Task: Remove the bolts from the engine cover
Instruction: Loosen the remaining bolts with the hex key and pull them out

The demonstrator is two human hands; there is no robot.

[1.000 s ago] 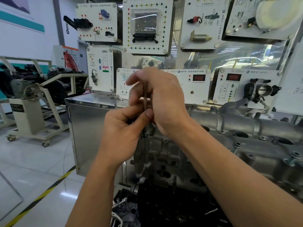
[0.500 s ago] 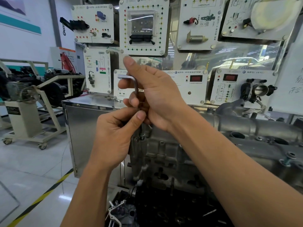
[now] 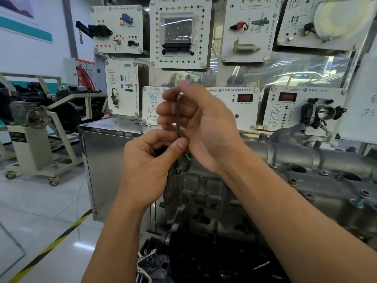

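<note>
A thin metal hex key (image 3: 178,115) stands upright over the left end of the grey engine cover (image 3: 318,160). My right hand (image 3: 204,123) curls its fingers around the key's upper part. My left hand (image 3: 149,158) pinches the lower shaft between thumb and fingers. Just below my left thumb the key's tip meets a bolt (image 3: 178,169) at the cover's left corner. Further bolts (image 3: 293,182) sit along the cover's front edge to the right, one with a teal washer (image 3: 359,201).
Behind the engine hangs a wall of white training panels (image 3: 179,33) with a throttle body (image 3: 324,113). A steel cabinet (image 3: 110,160) stands left of the engine. An engine stand on casters (image 3: 34,144) and yellow-black floor tape (image 3: 51,250) lie left. Dark parts (image 3: 204,262) fill a tray below.
The key's short arm pointed left half a second ago; it now points toward me, as my right hand's fingers rolled around the shaft. My left hand stays pinched low on the key.
</note>
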